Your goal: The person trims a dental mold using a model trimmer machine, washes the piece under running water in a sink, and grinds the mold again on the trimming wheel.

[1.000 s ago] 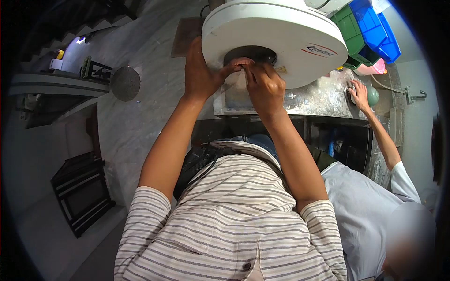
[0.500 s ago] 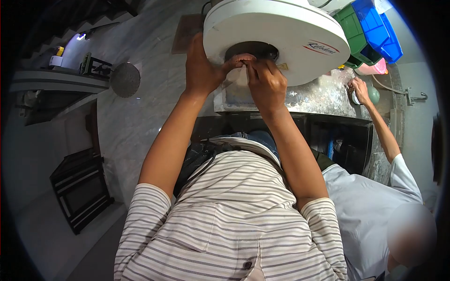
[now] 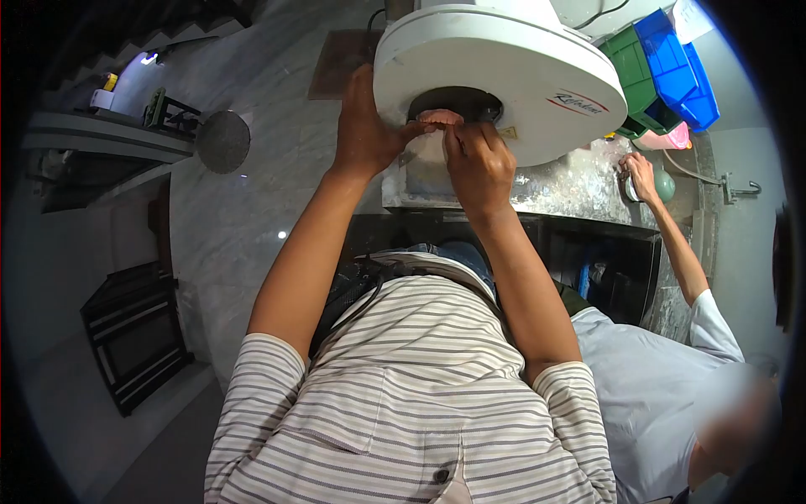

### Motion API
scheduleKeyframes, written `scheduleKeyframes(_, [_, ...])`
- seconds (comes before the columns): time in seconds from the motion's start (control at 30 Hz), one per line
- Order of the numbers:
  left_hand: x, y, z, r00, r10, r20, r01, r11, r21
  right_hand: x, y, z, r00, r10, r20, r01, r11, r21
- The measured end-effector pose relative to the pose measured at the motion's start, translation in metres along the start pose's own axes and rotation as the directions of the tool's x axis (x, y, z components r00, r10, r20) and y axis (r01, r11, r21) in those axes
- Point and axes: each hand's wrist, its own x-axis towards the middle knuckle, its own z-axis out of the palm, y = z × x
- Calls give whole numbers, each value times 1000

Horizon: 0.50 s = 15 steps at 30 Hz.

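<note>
A pink curved piece that looks like a denture [image 3: 440, 117] is at the dark round opening in the front of a white machine [image 3: 512, 92]. The thumb of my left hand [image 3: 368, 139] presses on its left end; the other fingers stretch up along the machine's left edge, partly hidden. My right hand [image 3: 483, 164] is closed, pinching the denture's right end between thumb and curled fingers. Both hands are just below the opening. What lies inside the opening is dark and cannot be made out.
A worn metal-topped counter [image 3: 579, 185] runs under the machine. Green [image 3: 630, 71] and blue bins [image 3: 678, 63] stand at the right. Close by on the right, a co-worker's hand [image 3: 641, 175] is on the counter beside a green round object [image 3: 664, 185].
The denture now shows more plainly at the opening, and my left thumb sits slightly lower. My right hand keeps its pinch. The view has shifted a little.
</note>
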Motion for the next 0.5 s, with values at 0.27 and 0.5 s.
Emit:
scheduleKeyframes(0.27, [1, 2, -1, 1000, 0, -4, -1, 999, -34, 0, 1, 4, 998, 58, -16, -58, 998, -24])
scheduleKeyframes(0.5, [0, -4, 6, 999, -44, -10, 43, 999, -17, 1, 0, 3, 997, 79, -18, -80, 997, -13])
